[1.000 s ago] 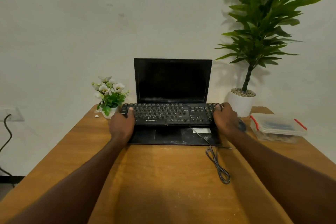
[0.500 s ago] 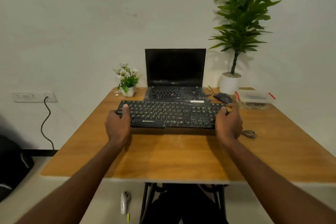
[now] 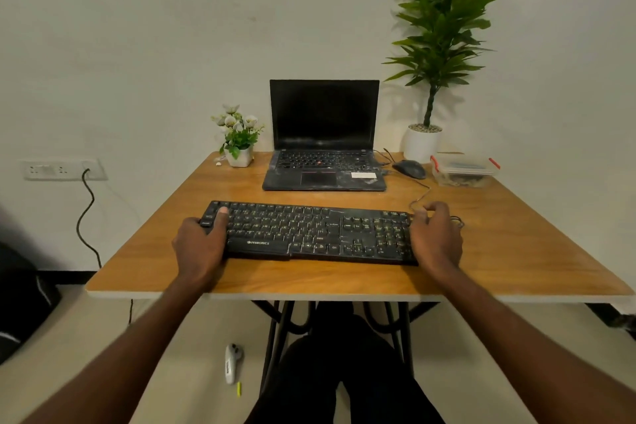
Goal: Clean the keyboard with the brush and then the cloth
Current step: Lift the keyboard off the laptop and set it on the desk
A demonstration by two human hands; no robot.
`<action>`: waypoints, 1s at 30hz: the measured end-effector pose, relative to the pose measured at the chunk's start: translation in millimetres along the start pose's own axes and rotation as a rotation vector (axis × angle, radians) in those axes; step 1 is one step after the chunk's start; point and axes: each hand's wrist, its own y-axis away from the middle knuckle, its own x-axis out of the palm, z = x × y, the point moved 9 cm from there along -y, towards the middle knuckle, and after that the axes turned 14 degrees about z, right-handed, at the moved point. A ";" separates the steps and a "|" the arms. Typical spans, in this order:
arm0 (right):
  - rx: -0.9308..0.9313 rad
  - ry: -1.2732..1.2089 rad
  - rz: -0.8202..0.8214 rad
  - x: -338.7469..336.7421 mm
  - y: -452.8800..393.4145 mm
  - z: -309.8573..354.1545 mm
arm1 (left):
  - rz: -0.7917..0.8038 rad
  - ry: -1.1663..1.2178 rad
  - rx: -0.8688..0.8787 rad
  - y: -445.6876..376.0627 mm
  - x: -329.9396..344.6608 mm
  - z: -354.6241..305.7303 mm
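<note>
The keyboard [image 3: 309,232] is a long, flat, black plastic unit with low rectangular keys bearing pale, worn legends; it lies flat near the front edge of the surface [image 3: 516,251], parallel to that edge. The left hand [image 3: 203,244] grips the keyboard's left end, thumb laid across the top-left keys and the remaining fingers curled around the side. The right hand [image 3: 435,234] sits at the right end, palm against the keyboard's edge, fingers loosely bent over the surface and a thin looped cable beside it; whether they clamp the keyboard cannot be determined. The surface is a smooth rectangular wooden board with a warm orange-brown grain and a pale edge band, carried on black metal legs. Behind the keyboard stands an open black laptop [image 3: 323,148], its screen dark and its palm rest dusty. To its right lie a rounded dark mouse [image 3: 409,169] and a clear plastic box [image 3: 463,170] with red clips. A small white pot of white flowers [image 3: 237,138] stands left of the laptop; a tall leafy plant [image 3: 444,27] in a white cylindrical pot occupies the rear right corner. The wall is plain, matte off-white, with a switch plate [image 3: 62,169] and a hanging black cord.
</note>
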 end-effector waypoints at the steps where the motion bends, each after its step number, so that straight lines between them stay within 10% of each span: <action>1: 0.008 0.013 0.012 0.0 -4.7 -4.6 | 0.000 -0.038 0.011 -2.2 1.5 1.1; 11: -0.275 0.304 0.248 6.4 -56.6 1.0 | 0.012 -0.453 0.146 1.4 15.9 -29.0; 15: -0.489 0.426 0.522 33.9 -73.4 17.0 | 0.516 -0.558 0.524 13.9 85.5 -103.5; 18: -0.483 0.394 0.699 47.0 -85.4 22.6 | 0.974 -0.793 0.550 41.2 154.7 -122.2; 21: -0.469 0.476 0.849 61.0 -95.8 27.2 | 1.113 -0.924 0.556 49.8 195.6 -126.4; 30: -0.404 0.460 0.580 55.4 -134.4 35.5 | 1.107 -0.758 0.544 43.4 213.1 -148.8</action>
